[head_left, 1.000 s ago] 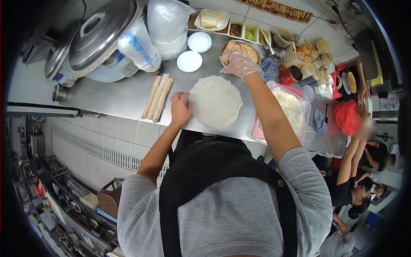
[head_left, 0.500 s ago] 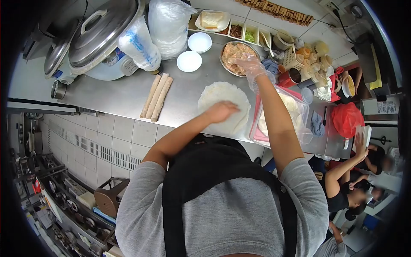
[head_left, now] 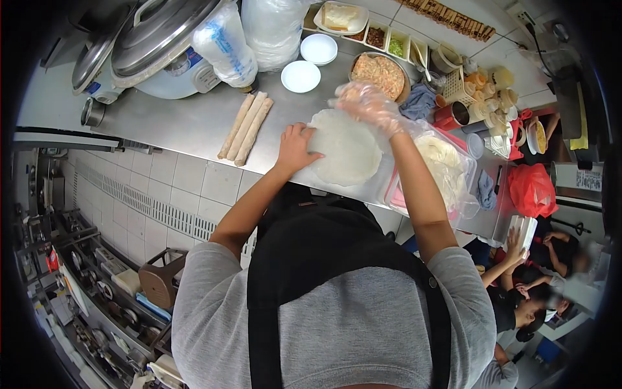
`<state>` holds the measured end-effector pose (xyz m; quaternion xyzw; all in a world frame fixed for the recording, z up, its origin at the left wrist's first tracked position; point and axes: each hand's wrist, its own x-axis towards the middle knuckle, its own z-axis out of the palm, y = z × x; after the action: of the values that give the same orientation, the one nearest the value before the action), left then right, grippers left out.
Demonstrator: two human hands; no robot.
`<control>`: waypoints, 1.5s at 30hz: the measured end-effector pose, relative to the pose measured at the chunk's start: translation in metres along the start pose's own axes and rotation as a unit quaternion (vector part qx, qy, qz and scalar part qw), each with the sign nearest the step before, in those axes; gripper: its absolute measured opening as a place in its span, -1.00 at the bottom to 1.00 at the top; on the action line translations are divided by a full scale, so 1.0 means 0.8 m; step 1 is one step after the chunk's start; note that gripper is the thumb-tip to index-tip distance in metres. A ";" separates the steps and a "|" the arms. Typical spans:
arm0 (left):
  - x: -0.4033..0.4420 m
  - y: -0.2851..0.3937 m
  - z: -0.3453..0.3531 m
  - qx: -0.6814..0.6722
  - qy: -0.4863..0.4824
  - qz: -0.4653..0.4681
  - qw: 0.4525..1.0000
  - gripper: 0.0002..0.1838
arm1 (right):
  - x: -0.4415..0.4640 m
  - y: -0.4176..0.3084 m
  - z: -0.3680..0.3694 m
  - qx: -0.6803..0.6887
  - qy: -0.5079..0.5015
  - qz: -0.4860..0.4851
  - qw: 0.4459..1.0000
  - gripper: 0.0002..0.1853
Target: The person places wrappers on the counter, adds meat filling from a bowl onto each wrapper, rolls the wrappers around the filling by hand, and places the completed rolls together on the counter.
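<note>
A round, thin sheet of pale dough lies flat on the steel counter. My bare left hand rests at its left edge, fingers spread. My right hand, in a clear plastic glove, is over the sheet's upper edge with fingers curled; what they hold is hidden by blur and the glove. Just behind it stands a metal bowl of pinkish chopped filling. To the right, a plastic-covered tray holds a mass of dough.
Several rolled dough sticks lie to the left. Two white bowls and plastic bags stand behind them. Large lidded pots fill the back left. Bottles, a red cup and a red bag crowd the right, where other people work.
My right hand has come out of the filling bowl towards the dough sheet. My left hand has moved from over the sheet to its left edge.
</note>
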<state>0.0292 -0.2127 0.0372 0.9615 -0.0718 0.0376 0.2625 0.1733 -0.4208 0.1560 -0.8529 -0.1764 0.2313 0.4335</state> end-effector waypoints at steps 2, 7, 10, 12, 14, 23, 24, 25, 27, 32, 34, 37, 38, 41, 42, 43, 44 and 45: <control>-0.007 -0.003 -0.016 0.036 -0.011 0.009 0.999 -0.27 | -0.015 -0.014 0.033 -0.155 -0.069 -0.031 0.985 -0.30; -0.007 -0.032 -0.023 0.070 0.006 0.012 0.997 -0.19 | -0.034 0.024 0.105 -0.125 -0.115 -0.092 0.981 -0.36; -0.004 -0.043 -0.028 0.070 0.021 0.006 0.997 -0.13 | -0.032 0.042 0.115 -0.028 -0.112 -0.149 0.982 -0.44; -0.005 -0.049 -0.031 -0.001 -0.042 0.012 0.999 -0.05 | -0.031 0.057 0.107 0.010 -0.063 -0.220 0.973 -0.49; -0.012 -0.053 -0.020 -0.073 -0.061 0.032 0.995 0.00 | -0.040 0.052 0.080 -0.010 -0.025 0.004 1.000 -0.58; -0.018 -0.053 -0.029 -0.002 -0.103 0.032 0.994 0.12 | -0.112 0.137 0.082 -0.280 0.105 0.102 0.949 -0.71; -0.014 -0.052 -0.033 0.033 -0.107 0.050 0.992 0.08 | -0.106 0.136 0.085 -0.281 0.104 0.101 0.949 -0.71; -0.012 -0.049 -0.038 0.032 -0.107 0.049 0.993 0.08 | -0.097 0.134 0.093 -0.332 0.087 0.056 0.938 -0.73; -0.005 -0.043 -0.043 0.001 -0.119 0.072 0.990 -0.09 | -0.083 0.130 0.115 -0.332 0.128 -0.098 0.929 -0.76; -0.007 -0.033 -0.016 -0.125 -0.082 0.062 0.987 -0.36 | -0.048 0.120 0.177 -0.214 0.137 -0.239 0.937 -0.76; -0.010 -0.038 -0.005 -0.105 -0.079 0.067 0.989 -0.41 | -0.041 0.130 0.199 -0.154 0.145 -0.234 0.949 -0.76; -0.019 -0.037 -0.004 -0.097 -0.068 0.066 0.991 -0.47 | -0.033 0.127 0.206 -0.208 0.088 -0.192 0.955 -0.75; -0.022 -0.036 -0.007 -0.098 -0.049 0.065 0.992 -0.53 | -0.032 0.124 0.203 -0.208 0.088 -0.194 0.955 -0.75; -0.024 -0.038 -0.015 -0.105 -0.032 0.060 0.992 -0.63 | -0.036 0.085 0.189 -0.229 0.054 -0.146 0.961 -0.76; -0.025 -0.041 -0.013 -0.113 -0.037 0.059 0.991 -0.68 | -0.034 0.090 0.198 -0.181 0.076 -0.177 0.964 -0.75; -0.024 -0.044 -0.010 -0.115 -0.037 0.059 0.991 -0.68 | -0.034 0.097 0.203 -0.134 0.097 -0.207 0.964 -0.75; -0.023 -0.048 -0.007 -0.120 -0.036 0.067 0.990 -0.73 | -0.033 0.105 0.203 -0.135 0.096 -0.206 0.964 -0.75; -0.023 -0.049 -0.007 -0.124 -0.036 0.075 0.989 -0.79 | -0.034 0.101 0.199 -0.155 0.042 -0.180 0.970 -0.73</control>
<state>0.0167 -0.1741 0.0206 0.9141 -0.1570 0.0135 0.3737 0.0721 -0.3750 0.0143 -0.8728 -0.3423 0.0828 0.3379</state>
